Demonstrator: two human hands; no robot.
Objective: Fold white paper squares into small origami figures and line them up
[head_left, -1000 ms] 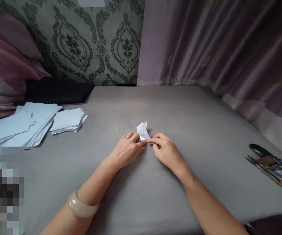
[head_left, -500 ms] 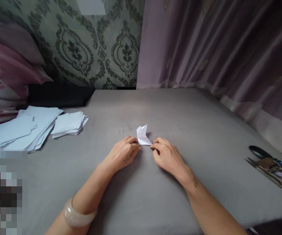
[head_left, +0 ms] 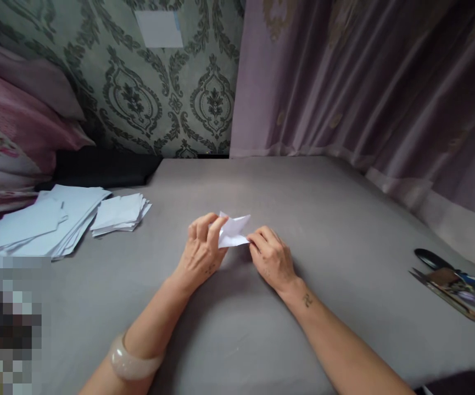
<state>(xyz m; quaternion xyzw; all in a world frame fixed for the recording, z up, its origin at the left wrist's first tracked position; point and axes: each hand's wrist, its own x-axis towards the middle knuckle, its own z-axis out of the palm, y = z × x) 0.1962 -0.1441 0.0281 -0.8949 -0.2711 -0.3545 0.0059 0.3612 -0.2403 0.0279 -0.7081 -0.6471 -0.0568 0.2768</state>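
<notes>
A small folded piece of white paper [head_left: 234,232] is between my two hands, over the middle of the grey tabletop [head_left: 237,323]. Its flaps stand up in points. My left hand [head_left: 202,247] grips its left side, with the index finger bent over the top and the thumb hidden below. The fingertips of my right hand [head_left: 272,258] pinch its lower right corner. A pale bangle [head_left: 134,359] circles my left wrist.
Loose white sheets [head_left: 51,216] and a smaller stack of cut paper [head_left: 122,213] lie on the left. At the right edge are scissors [head_left: 445,296] beside other small tools [head_left: 468,280]. A black folded cloth [head_left: 105,167] rests at the back left, before the wall.
My left hand has risen and curled its index finger over the paper. The paper has turned and tipped up a little, and my right hand has shifted slightly left. The view has tilted up.
</notes>
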